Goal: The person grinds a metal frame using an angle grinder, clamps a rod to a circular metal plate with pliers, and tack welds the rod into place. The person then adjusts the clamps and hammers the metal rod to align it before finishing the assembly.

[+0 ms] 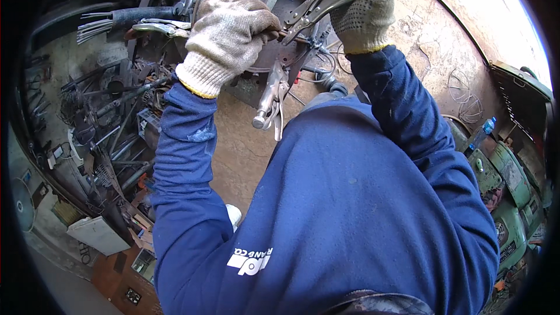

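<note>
My left hand (227,35), in a whitish knitted glove, is closed at the edge of a round dark metal plate (262,52). A thin metal rod (299,38) shows at its finger side; the grip itself is hidden. My right hand (363,14), in a dotted work glove, grips the handles of locking pliers (318,6), whose jaws point toward the rod beside my left hand. A second pair of locking pliers (272,99) hangs from the plate's near edge. Left of my left hand, another pair of locking pliers (160,27) sits beside a thick cable-like bundle with splayed wire ends (96,26).
Scrap metal, rods and pipes (111,116) are heaped at the left. Green machinery (513,227) and a plastic bottle (481,134) stand at the right. Loose wire coils (464,96) lie on the floor (420,29). A white panel (99,235) leans at the lower left.
</note>
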The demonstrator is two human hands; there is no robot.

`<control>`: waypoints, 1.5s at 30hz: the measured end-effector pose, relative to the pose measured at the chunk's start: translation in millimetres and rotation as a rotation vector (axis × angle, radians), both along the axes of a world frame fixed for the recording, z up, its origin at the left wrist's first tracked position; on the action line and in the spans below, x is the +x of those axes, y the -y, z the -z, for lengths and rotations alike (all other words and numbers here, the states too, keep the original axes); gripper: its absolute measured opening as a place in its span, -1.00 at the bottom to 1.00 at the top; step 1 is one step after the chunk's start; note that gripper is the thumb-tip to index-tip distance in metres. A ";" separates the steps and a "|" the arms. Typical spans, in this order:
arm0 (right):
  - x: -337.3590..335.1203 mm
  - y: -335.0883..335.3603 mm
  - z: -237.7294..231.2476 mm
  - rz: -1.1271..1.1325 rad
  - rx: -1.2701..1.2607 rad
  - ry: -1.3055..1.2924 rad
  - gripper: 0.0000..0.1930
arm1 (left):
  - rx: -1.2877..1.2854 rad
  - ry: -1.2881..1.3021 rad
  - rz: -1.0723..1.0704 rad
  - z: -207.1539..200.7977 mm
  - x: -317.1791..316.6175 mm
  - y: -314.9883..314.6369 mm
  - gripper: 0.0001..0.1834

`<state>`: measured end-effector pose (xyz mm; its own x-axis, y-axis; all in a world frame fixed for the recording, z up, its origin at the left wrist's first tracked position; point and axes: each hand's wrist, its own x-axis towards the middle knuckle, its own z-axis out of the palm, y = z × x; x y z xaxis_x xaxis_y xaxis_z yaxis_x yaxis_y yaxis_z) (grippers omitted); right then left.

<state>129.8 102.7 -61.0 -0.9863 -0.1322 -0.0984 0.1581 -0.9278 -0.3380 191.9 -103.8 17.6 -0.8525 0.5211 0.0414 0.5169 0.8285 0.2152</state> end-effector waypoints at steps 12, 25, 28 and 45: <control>-10.9 7.9 11.5 0.092 0.177 0.171 -0.71 | 0.010 -0.020 0.000 1.7 2.1 1.4 -0.86; -19.7 -20.0 13.3 -0.014 0.302 0.031 -0.46 | 0.253 -0.241 0.079 -11.5 -1.3 18.7 -0.58; -14.0 -72.9 41.4 0.102 0.416 -0.017 -0.34 | 0.303 -0.395 -0.193 -22.7 31.2 38.3 -0.58; 122.9 -320.1 236.0 -0.880 1.988 0.333 -0.54 | 0.762 -0.001 -0.999 14.6 113.8 -9.0 -0.67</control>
